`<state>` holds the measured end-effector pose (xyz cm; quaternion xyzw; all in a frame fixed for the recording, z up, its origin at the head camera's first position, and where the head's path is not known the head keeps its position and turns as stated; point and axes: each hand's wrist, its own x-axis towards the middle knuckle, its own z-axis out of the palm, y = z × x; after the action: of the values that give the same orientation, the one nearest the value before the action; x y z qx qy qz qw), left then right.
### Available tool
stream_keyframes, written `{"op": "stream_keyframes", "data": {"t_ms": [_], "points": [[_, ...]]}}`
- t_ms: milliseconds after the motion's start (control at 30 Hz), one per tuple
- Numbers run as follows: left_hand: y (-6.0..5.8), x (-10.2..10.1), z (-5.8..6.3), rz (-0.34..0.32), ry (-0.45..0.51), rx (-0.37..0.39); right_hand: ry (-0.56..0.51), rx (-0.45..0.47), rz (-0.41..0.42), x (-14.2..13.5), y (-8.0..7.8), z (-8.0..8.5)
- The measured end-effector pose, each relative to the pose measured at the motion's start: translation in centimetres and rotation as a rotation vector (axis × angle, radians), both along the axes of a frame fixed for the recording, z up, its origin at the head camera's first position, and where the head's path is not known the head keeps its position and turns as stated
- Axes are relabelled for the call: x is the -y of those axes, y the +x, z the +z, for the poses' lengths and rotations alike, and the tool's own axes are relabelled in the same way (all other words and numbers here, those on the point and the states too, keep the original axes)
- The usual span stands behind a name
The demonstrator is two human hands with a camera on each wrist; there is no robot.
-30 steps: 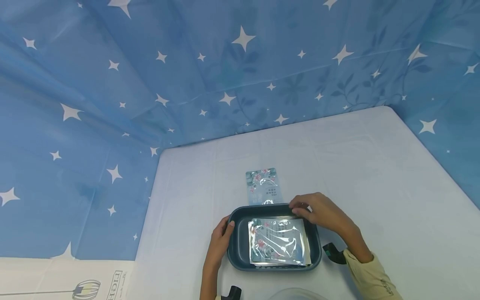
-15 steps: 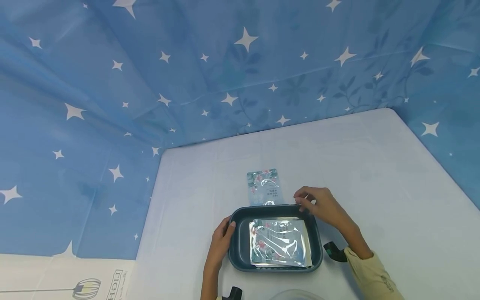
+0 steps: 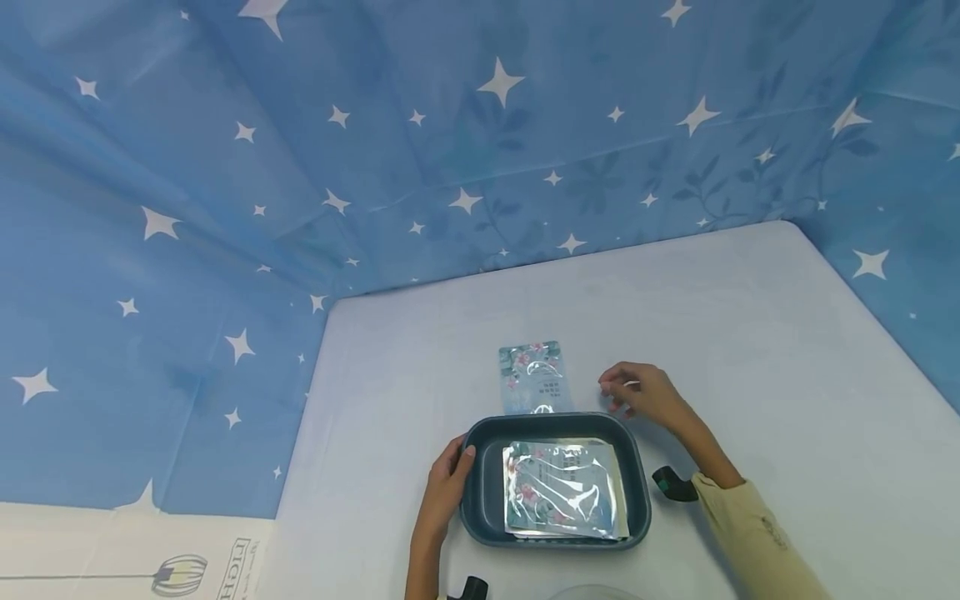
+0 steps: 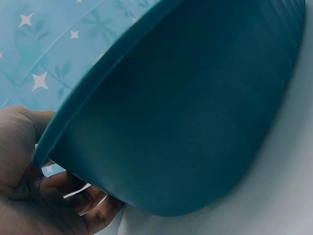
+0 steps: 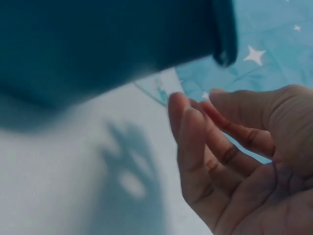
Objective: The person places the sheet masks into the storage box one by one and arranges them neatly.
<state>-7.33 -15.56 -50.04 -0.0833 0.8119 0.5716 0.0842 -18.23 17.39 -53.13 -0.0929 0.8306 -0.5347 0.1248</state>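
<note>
My left hand (image 3: 444, 492) grips the left end of a dark teal tray (image 3: 483, 521), thumb over the rim and fingers against the outer wall. In the left wrist view the tray's wall (image 4: 186, 122) fills most of the picture. Inside the tray lies a stack of shiny flat foil packets (image 3: 566, 490) with a floral print. A similar floral packet (image 3: 536, 377) lies on the table just behind the tray, its near end hidden by the rim. Right of it, my right hand (image 3: 647, 395) hovers beyond the tray's far right corner, fingers loosely bent, holding nothing.
A white cloth covers the table (image 3: 720, 325). Blue star-patterned curtain (image 3: 495, 150) hangs behind and on both sides. At the bottom edge, part of a round translucent thing (image 3: 596, 592) shows. A cream printed cloth (image 3: 112, 550) lies at lower left.
My right hand has left the tray's far rim and moved back and slightly right, away from it. My left hand has kept its hold on the tray. The view has shifted slightly.
</note>
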Motion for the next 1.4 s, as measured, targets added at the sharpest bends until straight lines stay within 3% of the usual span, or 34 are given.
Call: {"op": "stream_keyframes", "data": {"t_ms": [167, 367, 467, 767, 1100, 1400], "points": [[-0.1, 0.1, -0.3, 0.005, -0.001, -0.01, -0.02, 0.102, 0.059, -0.2, -1.2, -0.9], [-0.8, 0.8, -3.2, 0.014, -0.009, -0.019, -0.024, 0.126, 0.117, 0.1, -2.7, -1.8], [-1.0, 1.2, -4.0, 0.011, 0.0, -0.032, -0.017, 0.139, 0.14, 0.2, -3.4, -2.1], [-1.0, 1.4, -4.2, 0.014, -0.017, -0.018, 0.025, 0.188, 0.164, 1.5, -6.2, -2.1], [-0.8, 1.5, -4.1, 0.003, 0.038, -0.004, 0.059, 0.237, 0.168, 3.9, -8.3, -1.9], [-0.6, 1.2, -4.2, -0.002, 0.03, -0.008, 0.24, 0.243, 0.112, 5.1, -8.9, -1.5]]}}
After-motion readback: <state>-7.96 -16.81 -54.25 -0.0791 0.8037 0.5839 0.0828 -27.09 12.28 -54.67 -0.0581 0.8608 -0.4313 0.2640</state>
